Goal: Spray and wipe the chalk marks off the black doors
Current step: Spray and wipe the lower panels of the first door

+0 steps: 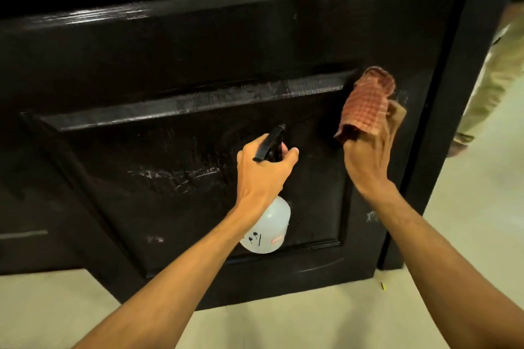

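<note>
The chalk marks (181,174) lie as whitish smears across the middle of the sunken panel (198,207), low on the door (141,45), with smaller flecks near the panel's lower left corner and on the door's right edge. The door looks rigid and glossy, so it should take firm rubbing, though wet paint may let a wad slide. The cloth (365,105), a reddish checked rag, is soft and limp. It is best bunched in the palm, as here: the right hand (368,156) has its grip curled round the lower end, and the upper part rests against the door at the panel's upper right corner. The bottle (269,228) is pale plastic, probably light, and slippery if wet. The left hand (261,170) takes it at the neck, grip wrapped under the black trigger head, nozzle towards the smears, body hanging below. Pale floor (56,306) lies near, and another person (493,79) stands far right, beyond the door.
</note>
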### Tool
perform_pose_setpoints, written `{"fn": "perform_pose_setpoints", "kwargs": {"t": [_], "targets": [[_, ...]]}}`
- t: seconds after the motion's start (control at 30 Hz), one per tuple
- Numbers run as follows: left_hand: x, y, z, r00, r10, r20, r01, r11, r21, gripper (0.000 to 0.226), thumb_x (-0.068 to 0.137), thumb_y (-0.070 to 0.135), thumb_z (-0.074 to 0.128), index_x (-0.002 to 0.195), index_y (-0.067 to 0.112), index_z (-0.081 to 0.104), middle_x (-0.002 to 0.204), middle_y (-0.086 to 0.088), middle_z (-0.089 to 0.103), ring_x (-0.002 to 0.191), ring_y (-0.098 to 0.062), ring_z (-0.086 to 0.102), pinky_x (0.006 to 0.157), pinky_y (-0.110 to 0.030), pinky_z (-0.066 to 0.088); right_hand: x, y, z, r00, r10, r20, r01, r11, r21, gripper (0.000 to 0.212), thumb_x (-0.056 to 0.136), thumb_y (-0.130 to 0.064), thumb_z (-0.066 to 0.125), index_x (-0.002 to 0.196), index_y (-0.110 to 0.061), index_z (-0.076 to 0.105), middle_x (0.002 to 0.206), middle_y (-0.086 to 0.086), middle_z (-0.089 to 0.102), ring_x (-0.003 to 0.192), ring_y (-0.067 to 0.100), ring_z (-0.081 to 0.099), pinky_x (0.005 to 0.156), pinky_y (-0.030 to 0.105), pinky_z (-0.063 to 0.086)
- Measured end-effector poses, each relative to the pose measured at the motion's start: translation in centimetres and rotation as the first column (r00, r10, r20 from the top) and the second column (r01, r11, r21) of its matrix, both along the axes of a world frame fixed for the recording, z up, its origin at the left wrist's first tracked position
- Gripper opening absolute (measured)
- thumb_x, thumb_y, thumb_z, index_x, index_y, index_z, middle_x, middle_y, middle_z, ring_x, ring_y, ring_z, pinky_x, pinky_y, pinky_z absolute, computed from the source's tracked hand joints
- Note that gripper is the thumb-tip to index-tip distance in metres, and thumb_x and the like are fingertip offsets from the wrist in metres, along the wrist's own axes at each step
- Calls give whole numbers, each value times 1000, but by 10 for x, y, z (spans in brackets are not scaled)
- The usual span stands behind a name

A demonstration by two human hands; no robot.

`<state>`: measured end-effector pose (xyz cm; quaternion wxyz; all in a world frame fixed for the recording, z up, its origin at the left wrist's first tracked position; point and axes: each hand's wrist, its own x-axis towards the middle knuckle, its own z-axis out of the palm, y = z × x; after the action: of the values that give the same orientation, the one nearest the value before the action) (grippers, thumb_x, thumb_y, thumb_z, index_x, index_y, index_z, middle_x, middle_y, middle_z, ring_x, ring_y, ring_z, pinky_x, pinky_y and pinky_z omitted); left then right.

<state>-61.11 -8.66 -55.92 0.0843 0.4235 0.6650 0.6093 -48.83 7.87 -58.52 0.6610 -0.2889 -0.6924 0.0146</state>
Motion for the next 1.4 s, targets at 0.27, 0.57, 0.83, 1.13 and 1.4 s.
{"fn": "perform_pose_setpoints", "kwargs": {"t": [0.27, 0.57, 0.83, 1.13, 1.4], "targets": [[17, 25, -3, 999, -33, -1, 33, 999, 5, 22, 89, 25, 80, 73, 25, 66, 78, -5, 70, 83, -37, 65, 41, -20, 47, 17, 14, -7, 982, -147, 118, 137, 986, 89, 42, 91, 4, 50, 131, -1, 61, 140, 23, 47, 120, 41, 49, 100, 35, 46], [40, 41, -8, 999, -49, 23, 49, 999, 0, 23, 90, 21, 81, 73, 24, 64, 70, 0, 65, 73, -28, 61, 41, -18, 46, 43, 14, -58, 956, -95, 279, 113, 993, -47, 53, 86, 2, 52, 137, -13, 48, 143, 13, 35, 115, 42, 44, 95, 46, 52], [67, 62, -9, 997, -79, -8, 79, 997, -8, 20, 92, 20, 78, 76, 14, 66, 74, -15, 71, 52, -16, 59, 44, -22, 46, 56, 41, -9, 995, -88, 54, 94, 987, -134, 52, 92, -21, 58, 142, -9, 53, 144, 25, 44, 127, 41, 45, 114, 6, 6], [85, 70, -20, 995, -93, -22, 91, 994, -57, 19, 89, 24, 80, 76, 20, 67, 70, 7, 67, 64, -12, 65, 51, -22, 50, 72, 56, -1, 991, -132, 8, 131, 976, -176, 49, 84, -2, 46, 132, -6, 57, 140, 22, 45, 120, 32, 47, 101, 4, 25], [78, 62, -25, 997, -64, -45, 62, 997, -46, 20, 90, 18, 80, 76, 15, 66, 63, 3, 66, 52, -10, 61, 46, -22, 50, 72, 30, -83, 961, -17, 274, 71, 980, -187, 63, 86, -6, 66, 144, -15, 44, 147, 18, 40, 117, 37, 46, 96, 40, 53]]}}
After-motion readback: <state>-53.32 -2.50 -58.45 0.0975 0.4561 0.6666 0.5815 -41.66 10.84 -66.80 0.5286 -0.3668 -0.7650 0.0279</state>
